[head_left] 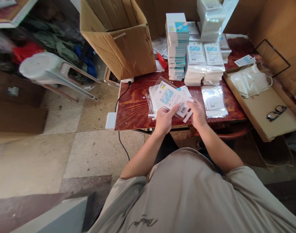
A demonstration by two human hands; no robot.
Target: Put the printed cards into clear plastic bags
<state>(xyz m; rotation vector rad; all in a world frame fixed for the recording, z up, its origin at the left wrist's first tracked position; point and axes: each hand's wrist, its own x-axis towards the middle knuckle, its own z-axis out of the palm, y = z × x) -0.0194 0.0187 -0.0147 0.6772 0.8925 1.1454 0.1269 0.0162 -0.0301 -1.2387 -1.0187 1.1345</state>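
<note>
Both my hands are at a clear plastic sleeve with a printed white card (pixel 167 97) inside, held tilted above the table's front part. My left hand (pixel 164 119) grips its lower left edge, thumb on top. On the right side, my right hand (pixel 196 111) pinches the lower right corner, where a white strip shows. Under the sleeve lie more clear sleeves and white cards (pixel 152 94), and some blue-and-white cards (pixel 184 90), partly hidden. Just right of my right hand, a flat pile of clear sleeves (pixel 213 101) rests on the table.
Tall stacks of cards (pixel 177 48) and packed sleeves (pixel 195 61) stand at the back of the red-brown table (pixel 130 110). An open cardboard box (pixel 130 48) is at the back left. Glasses (pixel 276 112) lie in a shallow carton (pixel 261 113) at right. A stool (pixel 41 66) stands left.
</note>
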